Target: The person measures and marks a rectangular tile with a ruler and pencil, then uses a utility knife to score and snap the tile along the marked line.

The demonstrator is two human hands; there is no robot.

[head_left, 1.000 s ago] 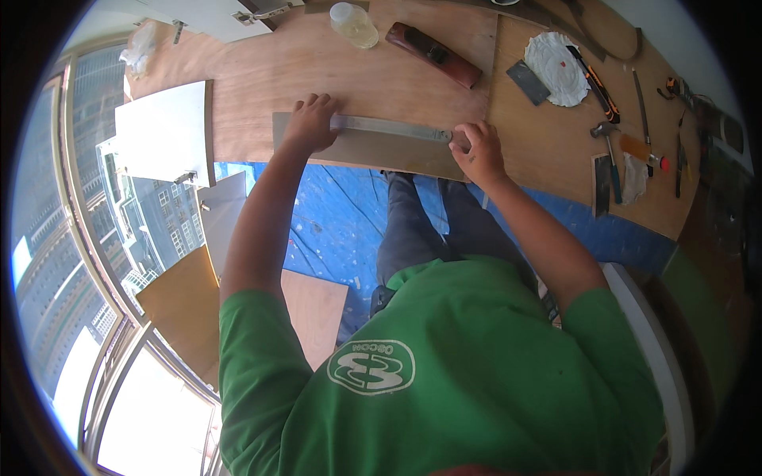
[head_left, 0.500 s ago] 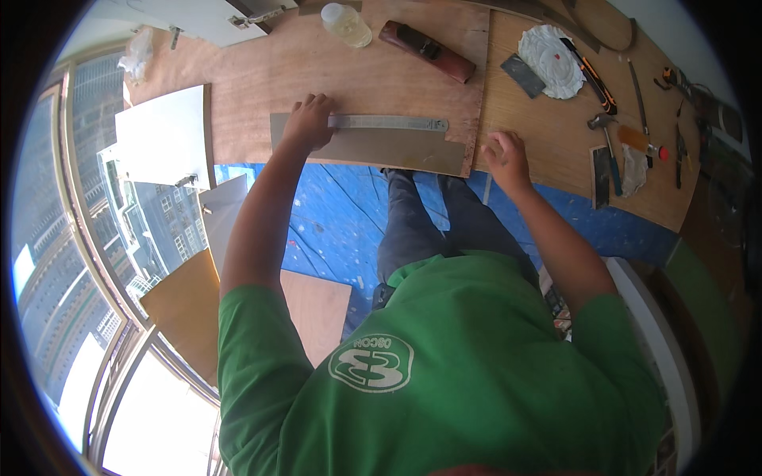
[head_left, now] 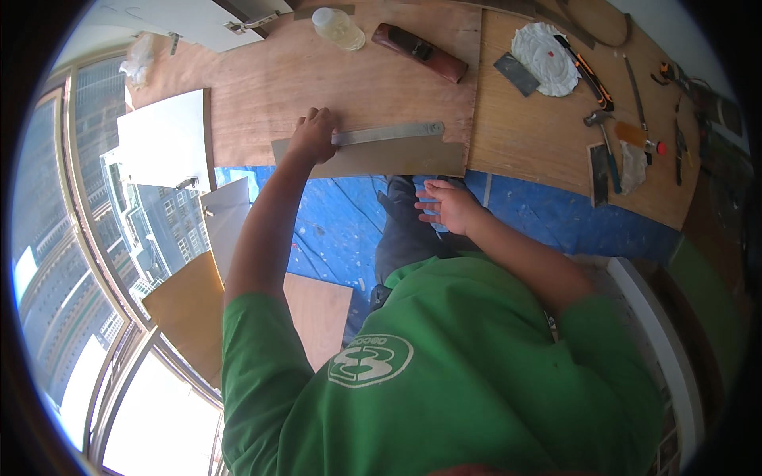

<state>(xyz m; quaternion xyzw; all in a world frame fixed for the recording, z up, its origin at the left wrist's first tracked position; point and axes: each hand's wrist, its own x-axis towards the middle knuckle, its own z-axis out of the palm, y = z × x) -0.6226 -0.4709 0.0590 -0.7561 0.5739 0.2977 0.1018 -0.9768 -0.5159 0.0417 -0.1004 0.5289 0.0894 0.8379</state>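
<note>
My left hand [head_left: 315, 136] grips the left end of a metal ruler [head_left: 389, 133], its fingers bent around that end. The ruler slants a little, its right end farther from me, and lies along a narrow grey-brown board strip [head_left: 381, 161]. This strip rests along the near edge of the wooden worktop [head_left: 262, 83]. My right hand [head_left: 448, 206] hangs in front of that edge, above my leg, with fingers apart and nothing in it.
Farther back are a clear bottle [head_left: 339, 29] and a dark red-brown hand plane [head_left: 419, 53]. On the right lie a utility knife [head_left: 586, 73], a hammer [head_left: 609, 151] and a crumpled white disc [head_left: 548, 55]. White panels [head_left: 165, 135] stand left; blue sheeting [head_left: 540, 206] covers the floor.
My right hand has moved left and toward me, away from the worktop's edge, its fingers spreading. The ruler has tilted, its left end nearer me; my left hand stays on it.
</note>
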